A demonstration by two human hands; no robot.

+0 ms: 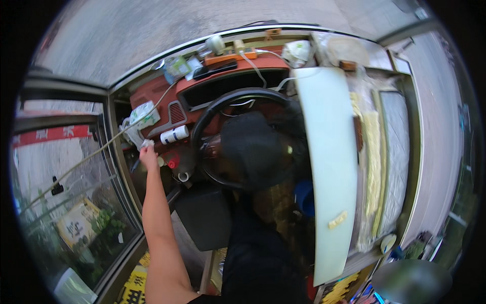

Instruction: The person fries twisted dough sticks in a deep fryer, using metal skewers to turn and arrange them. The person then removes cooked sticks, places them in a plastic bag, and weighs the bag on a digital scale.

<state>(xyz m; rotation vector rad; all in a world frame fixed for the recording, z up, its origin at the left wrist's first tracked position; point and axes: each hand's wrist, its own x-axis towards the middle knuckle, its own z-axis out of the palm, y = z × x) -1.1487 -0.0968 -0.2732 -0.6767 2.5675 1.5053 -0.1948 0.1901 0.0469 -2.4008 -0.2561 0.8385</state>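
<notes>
My left hand (pixel 149 156) reaches out to the left end of a red dashboard (pixel 152 89). Its fingers are closed on a crumpled white piece (pixel 147 143), which could be tissue or thin plastic. Just beyond hangs a thin whitish plastic bag (pixel 131 133), below a green-and-white soft pack (pixel 145 115). A white cylindrical container (pixel 174 135) with dark bands lies right of the hand. Below that is a red round knob or cap (pixel 173 163). A black steering wheel (pixel 197 133) stands in front of me. My right hand is out of view.
A long pale board (pixel 330 152) stands right of the wheel, beside plastic-wrapped goods (pixel 372 159). An orange power strip (pixel 231 55) and a dark phone-like object (pixel 215 69) lie on the dashboard. A cable (pixel 110 140) crosses the left window. A blue bucket (pixel 304 197) sits low.
</notes>
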